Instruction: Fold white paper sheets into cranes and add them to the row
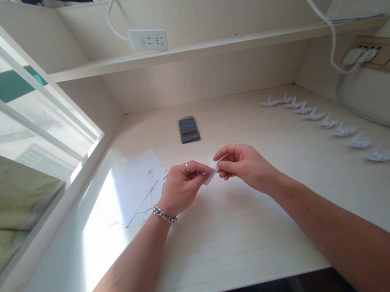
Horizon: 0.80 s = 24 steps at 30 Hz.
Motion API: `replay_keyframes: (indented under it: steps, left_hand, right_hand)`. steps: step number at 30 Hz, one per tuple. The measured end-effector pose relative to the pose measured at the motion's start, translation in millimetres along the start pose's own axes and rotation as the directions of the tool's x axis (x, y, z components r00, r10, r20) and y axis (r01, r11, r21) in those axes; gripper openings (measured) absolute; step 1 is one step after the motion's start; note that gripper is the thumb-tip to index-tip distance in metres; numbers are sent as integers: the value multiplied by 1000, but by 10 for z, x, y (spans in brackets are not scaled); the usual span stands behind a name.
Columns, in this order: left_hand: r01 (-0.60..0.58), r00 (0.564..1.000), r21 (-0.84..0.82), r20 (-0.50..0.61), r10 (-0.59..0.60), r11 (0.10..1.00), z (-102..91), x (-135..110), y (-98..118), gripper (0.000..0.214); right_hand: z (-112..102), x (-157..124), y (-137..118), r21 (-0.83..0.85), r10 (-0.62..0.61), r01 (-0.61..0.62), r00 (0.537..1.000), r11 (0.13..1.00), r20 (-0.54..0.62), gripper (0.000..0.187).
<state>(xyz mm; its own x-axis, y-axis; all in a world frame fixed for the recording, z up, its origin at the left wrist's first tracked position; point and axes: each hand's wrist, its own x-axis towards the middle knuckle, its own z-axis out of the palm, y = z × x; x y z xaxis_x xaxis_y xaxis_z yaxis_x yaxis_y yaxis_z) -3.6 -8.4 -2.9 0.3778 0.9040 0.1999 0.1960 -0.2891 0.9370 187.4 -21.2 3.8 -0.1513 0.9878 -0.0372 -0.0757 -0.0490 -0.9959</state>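
Observation:
Between my two hands, just over the middle of the desk, is a small folded piece of white paper [211, 178]. My left hand [186, 181], with a ring and a chain bracelet, pinches it from the left between thumb and fingers. From the other side, the thumb and forefinger of my right hand [242, 162] close on its right tip. The fingers cover much of the paper, so its full folded shape is hidden. Along the right side of the desk stands a row of several white paper cranes [344, 130].
White paper sheets and scraps [138, 182] lie left of my hands. A dark, blurred rectangular object [189, 129] rests behind them. A power strip [148, 39] sits on the shelf [204, 49]. A white cable [332, 37] hangs to a wall socket [378, 51] at right.

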Motion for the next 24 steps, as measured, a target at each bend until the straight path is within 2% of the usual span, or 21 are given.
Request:
replay_keyframes:
  steps: [3, 8, 11, 14, 17, 21, 24]
  left_hand:
    - [6, 1000, -12, 0, -6, 1000, 10, -3, 2, 9]
    - [-5, 1000, -41, 2, 5, 999, 29, -4, -3, 10]
    - [12, 1000, -111, 7, -11, 994, 41, 13, -16, 10]
    - [50, 999, -173, 24, -46, 984, 43, 30, -34, 15]
    - [53, 998, -144, 21, -51, 988, 35, 34, -45, 14]
    - [62, 998, -124, 31, -58, 990, 34, 37, -29, 11]
    - [113, 993, -183, 55, -105, 977, 37, 44, -1, 9]
  right_hand:
    - [4, -14, -16, -13, 14, -14, 1000, 1000, -4, 18]
    - [55, -20, -12, -52, 89, -85, 993, 995, 82, 21]
    - [81, -7, 20, -15, 113, -113, 992, 994, 47, 23]
    - [81, 2, 51, -46, 106, -105, 994, 993, 29, 22]
    - [73, 4, 68, -53, 67, -65, 997, 996, 40, 20]
    - [69, 2, 72, 28, 103, -104, 994, 994, 41, 18]
    - [65, -5, 64, 57, 128, -129, 991, 990, 24, 17]
